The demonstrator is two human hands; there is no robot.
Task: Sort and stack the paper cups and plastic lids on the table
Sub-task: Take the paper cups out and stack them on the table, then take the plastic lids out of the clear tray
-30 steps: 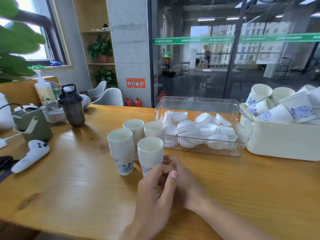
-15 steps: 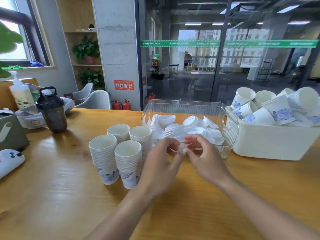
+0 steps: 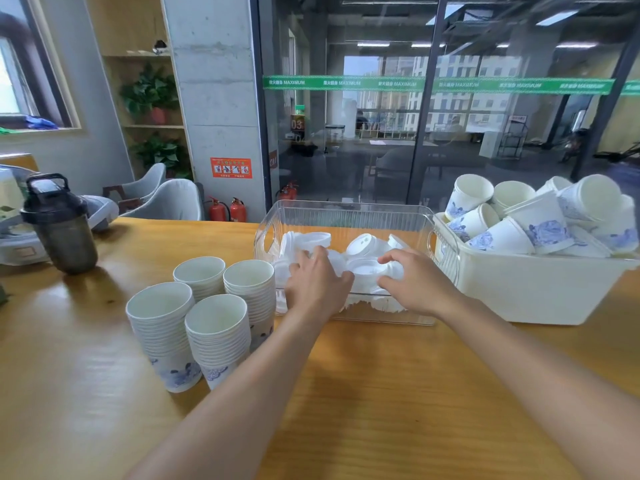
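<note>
Several stacks of white paper cups with blue flower prints stand at the left of the wooden table. Behind them is a clear plastic bin holding a loose pile of white plastic lids. Both of my hands are inside this bin. My left hand curls over the lids at the bin's left middle, a lid between its fingers and thumb. My right hand pinches a lid between thumb and fingers. To the right, a white tub is heaped with loose, unsorted paper cups.
A dark shaker bottle stands at the far left of the table, next to a white appliance. Grey chairs and red fire extinguishers are behind the table. A glass wall closes the back.
My hands have moved from the table's front, past the cup stacks, forward into the clear bin and onto the lids. The view has shifted to the right.
</note>
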